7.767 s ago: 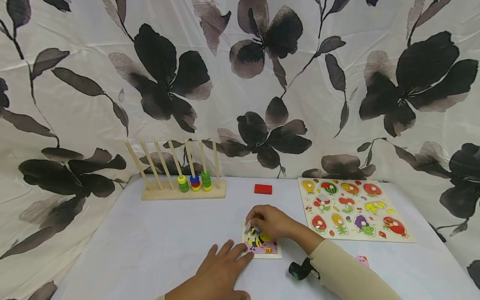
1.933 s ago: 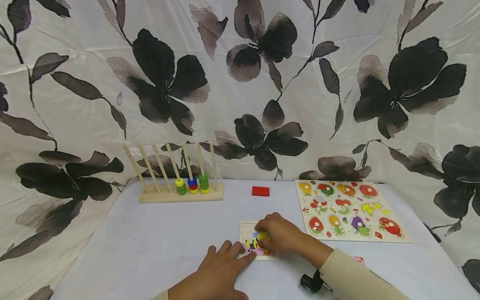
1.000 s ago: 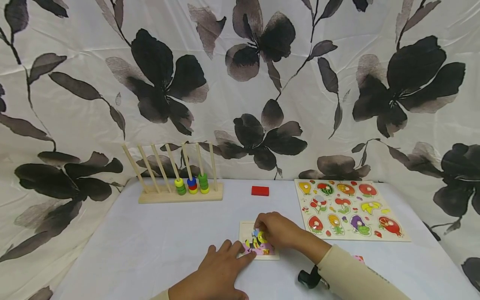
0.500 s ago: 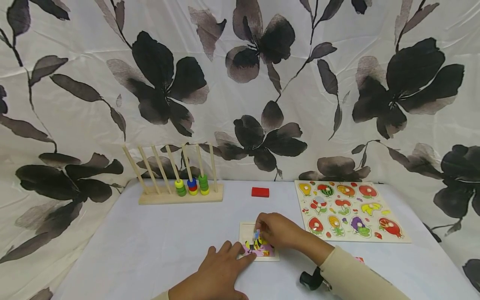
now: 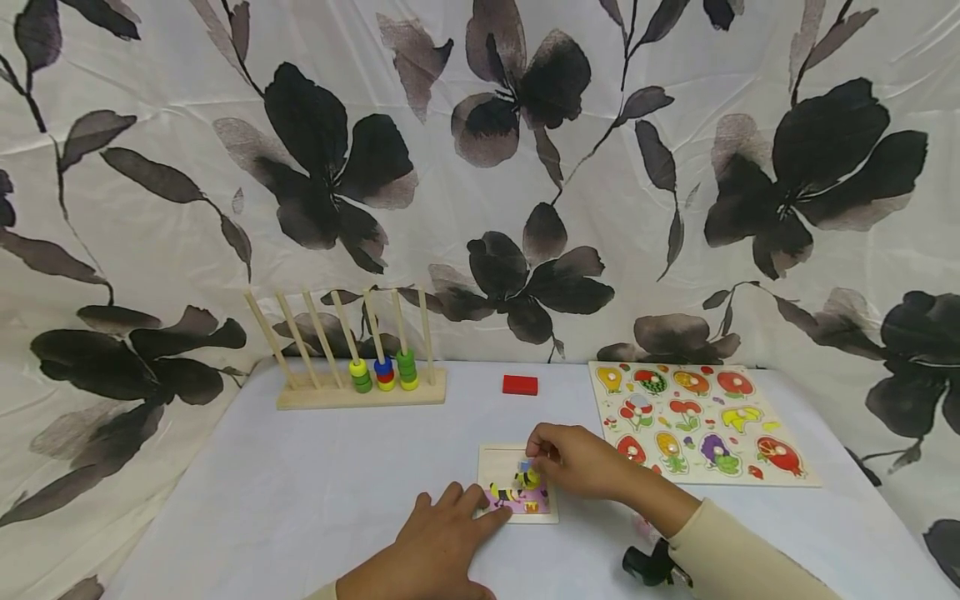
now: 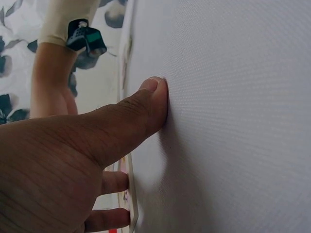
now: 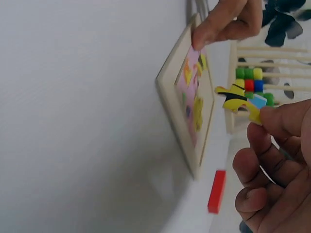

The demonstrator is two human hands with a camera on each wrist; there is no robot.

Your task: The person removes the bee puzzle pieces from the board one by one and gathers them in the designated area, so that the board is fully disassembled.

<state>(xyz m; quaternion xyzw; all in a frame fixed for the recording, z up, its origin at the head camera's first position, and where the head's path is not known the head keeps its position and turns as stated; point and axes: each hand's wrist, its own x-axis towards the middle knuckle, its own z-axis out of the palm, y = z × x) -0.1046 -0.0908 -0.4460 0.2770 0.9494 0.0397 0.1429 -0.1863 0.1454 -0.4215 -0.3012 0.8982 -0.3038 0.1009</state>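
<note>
A small wooden jigsaw tray (image 5: 495, 454) lies on the white table in the head view. Pink bee-picture pieces (image 5: 510, 502) fill its lower part, and bare wood shows in its upper part. My right hand (image 5: 577, 462) pinches a yellow, black and blue jigsaw piece (image 7: 235, 98) between thumb and forefinger; the right wrist view shows it raised off the tray. My left hand (image 5: 438, 542) lies spread at the tray's lower left, its fingertips touching the edge and the pieces. In the left wrist view the left thumb (image 6: 150, 102) rests against the tablecloth.
Behind on the left stands a wooden peg stand (image 5: 360, 400) with coloured rings. A red block (image 5: 520, 385) lies beyond the tray. The fruit puzzle board (image 5: 615, 425) is at the right. A pink piece (image 5: 643, 527) is partly hidden by the right forearm. Floral cloth hangs behind the table.
My right hand has moved right, lifting the yellow, black and blue piece from among the others. Earlier the hand was over the tray's upper left, at a pink piece. The left hand stays put.
</note>
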